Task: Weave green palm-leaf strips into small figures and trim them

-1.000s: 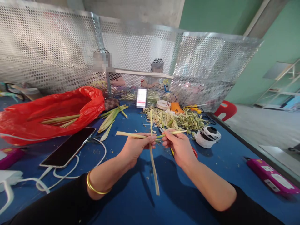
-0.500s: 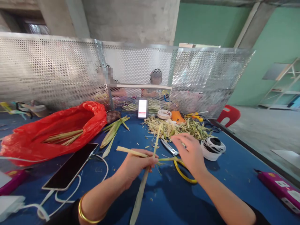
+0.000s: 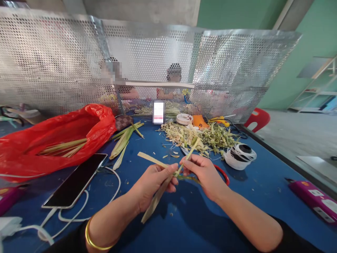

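Note:
Pale leaf strips [image 3: 155, 202] cross one another at the fingertips of my left hand [image 3: 158, 179], which pinches them together where they meet. One strip points up-left, another hangs down toward me. My right hand [image 3: 201, 172] closes its thumb and fingers on the strip [image 3: 194, 147] that rises up-right from the crossing. A greener strip runs rightward beneath the right fingers. Scissors with a red handle loop [image 3: 223, 174] lie partly hidden behind my right hand.
A red plastic bag [image 3: 60, 140] holding long strips, a dark phone [image 3: 76, 181] with white cables and husk leaves [image 3: 123, 142] lie left. Trimmings [image 3: 184, 137] are heaped behind my hands. A string spool [image 3: 239, 156] and purple box [image 3: 313, 200] stand right. Perforated panels [image 3: 147, 52] cross behind.
My right hand has come down and left, closing on the upright strip, which now leans right. The lower strip has swung up-left. The view has tilted downward slightly.

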Demonstrator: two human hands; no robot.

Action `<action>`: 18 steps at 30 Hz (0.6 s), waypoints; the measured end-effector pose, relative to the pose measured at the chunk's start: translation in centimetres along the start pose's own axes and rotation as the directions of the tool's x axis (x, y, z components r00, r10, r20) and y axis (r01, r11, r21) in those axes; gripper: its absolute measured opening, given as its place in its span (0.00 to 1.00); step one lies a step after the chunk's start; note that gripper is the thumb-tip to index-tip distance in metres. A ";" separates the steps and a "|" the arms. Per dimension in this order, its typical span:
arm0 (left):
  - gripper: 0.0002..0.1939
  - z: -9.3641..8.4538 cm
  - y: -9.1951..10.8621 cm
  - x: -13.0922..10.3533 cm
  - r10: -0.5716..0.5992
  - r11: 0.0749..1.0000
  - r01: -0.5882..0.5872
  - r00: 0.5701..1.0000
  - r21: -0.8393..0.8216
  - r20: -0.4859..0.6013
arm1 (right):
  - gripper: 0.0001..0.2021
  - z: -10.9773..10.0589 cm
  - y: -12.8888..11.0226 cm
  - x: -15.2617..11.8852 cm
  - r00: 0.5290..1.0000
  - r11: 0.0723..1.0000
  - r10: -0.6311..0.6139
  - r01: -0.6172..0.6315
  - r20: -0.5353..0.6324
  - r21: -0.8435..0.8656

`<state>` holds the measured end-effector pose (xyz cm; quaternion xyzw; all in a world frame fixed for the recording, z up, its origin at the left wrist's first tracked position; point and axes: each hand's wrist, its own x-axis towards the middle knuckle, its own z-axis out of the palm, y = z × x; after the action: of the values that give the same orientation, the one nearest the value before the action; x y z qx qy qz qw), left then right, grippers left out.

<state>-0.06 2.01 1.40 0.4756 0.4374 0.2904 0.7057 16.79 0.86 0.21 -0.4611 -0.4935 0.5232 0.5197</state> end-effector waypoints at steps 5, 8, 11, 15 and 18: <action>0.14 0.7 -0.9 0.1 0.180 0.980 -0.174 0.982 0.096 -0.053 | 0.10 0.6 0.3 -0.4 0.999 0.999 -0.023 0.022 -0.024 -0.037; 0.11 1.0 -1.4 0.1 0.209 0.973 -0.198 0.974 0.120 -0.087 | 0.11 0.8 0.5 -0.5 1.000 0.999 -0.019 0.018 -0.022 -0.041; 0.10 1.0 -1.3 0.0 0.169 0.977 -0.156 0.982 0.142 -0.083 | 0.10 0.8 0.7 -0.5 0.999 0.998 -0.032 0.030 -0.036 -0.052; 0.09 0.9 -1.0 0.0 0.101 0.981 -0.087 0.992 0.172 -0.075 | 0.10 0.9 1.0 -0.6 0.995 0.999 -0.027 0.023 -0.091 -0.041; 0.07 0.8 -0.8 0.1 0.070 0.979 -0.059 0.996 0.197 -0.049 | 0.11 1.0 1.1 -0.6 0.992 0.999 -0.023 0.019 -0.121 -0.038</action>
<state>0.65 1.44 0.75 0.5482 0.4678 0.2818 0.6334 15.72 0.28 -0.81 -0.4964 -0.4755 0.4795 0.5455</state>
